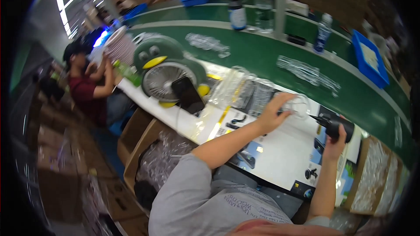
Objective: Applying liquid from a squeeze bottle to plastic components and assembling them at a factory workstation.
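Note:
Over the white printed sheet (280, 155), my left hand (276, 112) pinches the edge of a clear, rounded plastic piece (300, 106). My right hand (336, 142) is wrapped round the underside of a black cylindrical device (340, 126), whose narrow black part points left toward the clear plastic. The two held things are close together, and I cannot tell whether they touch. Pictures of black holders and devices cover parts of the sheet. Just beyond my left hand lie clear plastic packs (261, 96) with dark contents.
A green penguin-shaped fan (158, 83) stands left, with a dark phone (188, 95) in front. Clear plastic wrappings (308, 72) lie on the green belt (253, 48). Bottles (263, 4) and a blue bin (370, 59) are beyond. Cartons (369, 179) flank me; a co-worker (89, 87) sits left.

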`<state>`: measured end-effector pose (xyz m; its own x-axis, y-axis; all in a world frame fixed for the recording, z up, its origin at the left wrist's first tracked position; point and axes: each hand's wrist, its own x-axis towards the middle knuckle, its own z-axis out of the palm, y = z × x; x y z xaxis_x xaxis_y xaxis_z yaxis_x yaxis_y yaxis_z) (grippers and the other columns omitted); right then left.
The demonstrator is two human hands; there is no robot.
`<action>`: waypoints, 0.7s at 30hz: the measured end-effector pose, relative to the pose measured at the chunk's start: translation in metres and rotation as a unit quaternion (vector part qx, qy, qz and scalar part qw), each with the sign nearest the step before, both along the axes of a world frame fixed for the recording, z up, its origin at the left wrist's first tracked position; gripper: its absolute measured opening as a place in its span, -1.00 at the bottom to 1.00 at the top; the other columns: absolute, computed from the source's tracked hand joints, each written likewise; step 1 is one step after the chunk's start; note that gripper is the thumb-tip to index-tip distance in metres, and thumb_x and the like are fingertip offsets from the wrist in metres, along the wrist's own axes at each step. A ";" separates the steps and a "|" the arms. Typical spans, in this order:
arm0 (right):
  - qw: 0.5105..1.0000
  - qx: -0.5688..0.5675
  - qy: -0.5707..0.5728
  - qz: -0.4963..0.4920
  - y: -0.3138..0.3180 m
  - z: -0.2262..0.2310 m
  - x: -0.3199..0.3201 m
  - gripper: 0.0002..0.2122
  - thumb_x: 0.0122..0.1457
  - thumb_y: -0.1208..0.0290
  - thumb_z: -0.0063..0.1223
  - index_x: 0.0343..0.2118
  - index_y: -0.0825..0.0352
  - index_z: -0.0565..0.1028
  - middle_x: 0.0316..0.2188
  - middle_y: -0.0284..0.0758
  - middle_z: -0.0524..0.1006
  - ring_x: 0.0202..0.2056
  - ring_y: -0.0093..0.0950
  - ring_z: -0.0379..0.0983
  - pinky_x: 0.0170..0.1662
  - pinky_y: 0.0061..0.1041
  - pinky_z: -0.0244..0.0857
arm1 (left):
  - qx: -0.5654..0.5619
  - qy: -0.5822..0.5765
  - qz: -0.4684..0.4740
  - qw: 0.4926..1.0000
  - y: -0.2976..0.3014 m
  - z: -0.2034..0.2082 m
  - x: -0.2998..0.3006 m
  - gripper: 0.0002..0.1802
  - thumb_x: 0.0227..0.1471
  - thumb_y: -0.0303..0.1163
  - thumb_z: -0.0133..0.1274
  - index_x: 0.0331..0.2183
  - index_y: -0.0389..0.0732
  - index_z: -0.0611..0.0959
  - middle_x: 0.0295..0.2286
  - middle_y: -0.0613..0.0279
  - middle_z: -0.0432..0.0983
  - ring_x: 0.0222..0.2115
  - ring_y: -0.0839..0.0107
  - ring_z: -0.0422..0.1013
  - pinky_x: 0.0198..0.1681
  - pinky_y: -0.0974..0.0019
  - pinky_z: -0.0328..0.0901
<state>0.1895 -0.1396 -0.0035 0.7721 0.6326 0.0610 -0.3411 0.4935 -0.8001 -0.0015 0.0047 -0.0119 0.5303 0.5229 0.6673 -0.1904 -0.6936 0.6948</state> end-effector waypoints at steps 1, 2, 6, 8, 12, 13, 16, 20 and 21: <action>0.999 -0.013 -0.027 0.026 -0.002 0.004 0.000 -0.65 0.08 0.35 -0.05 -0.06 0.35 0.35 -0.36 -0.38 0.46 -0.50 -0.70 0.33 -0.47 -0.78 0.21 | -0.017 -0.007 -0.006 1.000 0.000 0.000 -0.001 -0.48 -0.15 -0.59 0.03 -0.05 -0.25 0.38 -0.11 0.06 0.31 -0.06 0.17 0.24 0.01 0.26 0.13; 0.997 -0.026 -0.054 0.046 -0.004 0.003 0.002 -0.66 0.09 0.34 -0.06 -0.06 0.34 0.35 -0.42 -0.40 0.45 -0.59 -0.75 0.27 -0.56 -0.82 0.14 | -0.033 -0.015 -0.018 0.999 -0.001 0.001 -0.003 -0.47 -0.16 -0.60 0.03 -0.05 -0.25 0.38 -0.11 0.06 0.30 -0.06 0.17 0.25 0.00 0.26 0.14; 0.997 -0.013 -0.052 0.052 0.000 -0.004 0.003 -0.66 0.08 0.34 -0.05 -0.07 0.31 0.36 -0.43 -0.41 0.46 -0.55 -0.75 0.32 -0.59 -0.80 0.10 | -0.014 -0.010 0.004 1.000 0.000 0.003 -0.012 -0.46 -0.16 -0.60 0.03 -0.05 -0.25 0.38 -0.11 0.06 0.30 -0.07 0.18 0.25 0.00 0.27 0.15; 0.998 -0.005 -0.050 0.046 -0.005 -0.004 0.004 -0.67 0.08 0.35 -0.05 -0.08 0.31 0.37 -0.42 -0.41 0.46 -0.54 -0.75 0.32 -0.57 -0.79 0.11 | -0.028 0.004 0.005 1.000 -0.008 0.002 -0.006 -0.46 -0.17 -0.61 0.03 -0.04 -0.25 0.38 -0.12 0.05 0.31 -0.07 0.17 0.26 0.00 0.26 0.15; 0.999 -0.029 -0.040 0.005 0.007 -0.006 -0.003 -0.64 0.12 0.31 -0.09 -0.05 0.36 0.33 -0.51 -0.43 0.42 -0.67 -0.77 0.15 -0.64 -0.81 0.02 | -0.037 -0.006 0.004 0.999 0.000 0.003 -0.014 -0.46 -0.17 -0.60 0.03 -0.04 -0.25 0.38 -0.13 0.04 0.33 -0.08 0.15 0.26 0.00 0.25 0.15; 0.999 -0.026 -0.036 0.006 0.004 -0.004 -0.001 -0.65 0.12 0.31 -0.09 -0.05 0.35 0.33 -0.51 -0.43 0.42 -0.67 -0.76 0.15 -0.64 -0.81 0.02 | -0.018 -0.011 0.004 1.000 -0.002 0.005 -0.009 -0.48 -0.14 -0.58 0.03 -0.05 -0.25 0.38 -0.14 0.04 0.33 -0.08 0.14 0.26 -0.01 0.25 0.15; 0.999 -0.021 -0.042 0.019 0.003 0.000 -0.002 -0.64 0.11 0.31 -0.07 -0.05 0.33 0.34 -0.51 -0.43 0.42 -0.67 -0.76 0.16 -0.65 -0.81 0.02 | -0.005 -0.018 0.003 1.000 -0.002 0.005 -0.007 -0.50 -0.13 -0.57 0.04 -0.05 -0.24 0.38 -0.14 0.04 0.33 -0.09 0.13 0.27 -0.02 0.25 0.15; 0.998 -0.027 -0.042 0.030 0.000 -0.007 0.004 -0.63 0.10 0.30 -0.07 -0.04 0.33 0.34 -0.44 -0.41 0.44 -0.62 -0.77 0.21 -0.63 -0.81 0.05 | -0.014 -0.016 0.004 1.000 -0.002 0.003 -0.010 -0.48 -0.14 -0.57 0.04 -0.05 -0.25 0.39 -0.14 0.05 0.33 -0.10 0.16 0.28 -0.03 0.25 0.18; 0.997 -0.027 -0.050 0.052 -0.001 -0.007 0.006 -0.63 0.09 0.32 -0.07 -0.04 0.33 0.34 -0.39 -0.40 0.46 -0.57 -0.77 0.25 -0.60 -0.80 0.07 | -0.014 -0.016 0.004 1.000 -0.002 0.003 -0.010 -0.48 -0.14 -0.57 0.04 -0.05 -0.25 0.39 -0.13 0.05 0.33 -0.10 0.16 0.28 -0.03 0.26 0.18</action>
